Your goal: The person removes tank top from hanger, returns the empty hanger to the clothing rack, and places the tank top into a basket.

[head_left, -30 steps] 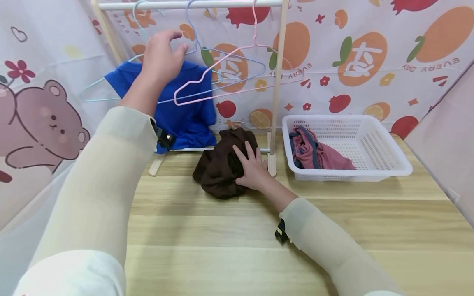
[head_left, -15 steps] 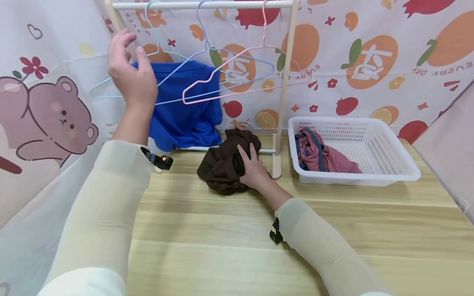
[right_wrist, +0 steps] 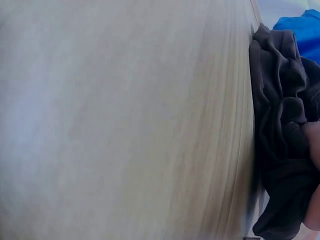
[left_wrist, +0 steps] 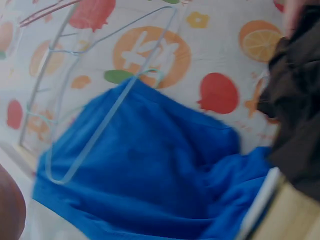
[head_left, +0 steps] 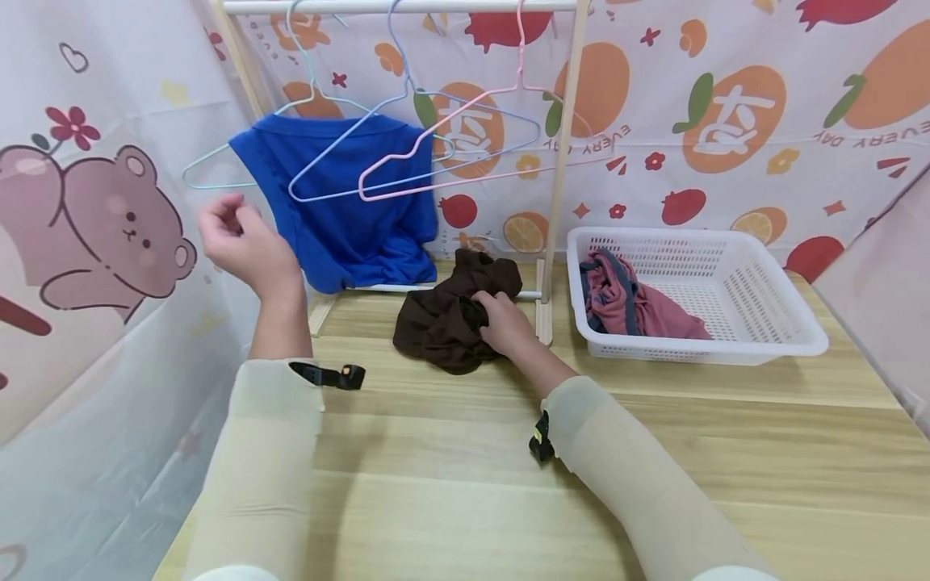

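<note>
My right hand (head_left: pixel 507 324) grips a crumpled brown garment (head_left: pixel 436 327) lying on the table at the foot of the rack. In the right wrist view the garment (right_wrist: pixel 280 95) looks nearly black, with fingertips (right_wrist: pixel 313 142) at its right side. My left hand (head_left: pixel 250 250) is raised at the left, fingers loosely curled and holding nothing. Beside it, a blue garment (head_left: pixel 356 218) hangs on a teal hanger (head_left: pixel 218 186), its lower part bunched over the rack's bottom bar. A blue hanger (head_left: pixel 341 147) and a pink hanger (head_left: pixel 465 182) hang bare in front.
The clothes rack (head_left: pixel 563 161) has a white top rail and wooden legs. To its right stands a white plastic basket (head_left: pixel 788 319) holding a pink and grey garment (head_left: pixel 654 311). A fruit-print cloth (head_left: pixel 726 194) covers the back wall; a bear-print curtain (head_left: pixel 109 234) hangs left.
My left hand has come away from the blue garment, moving left and down. My right hand's fingers, spread over the brown garment before, have closed on it.
</note>
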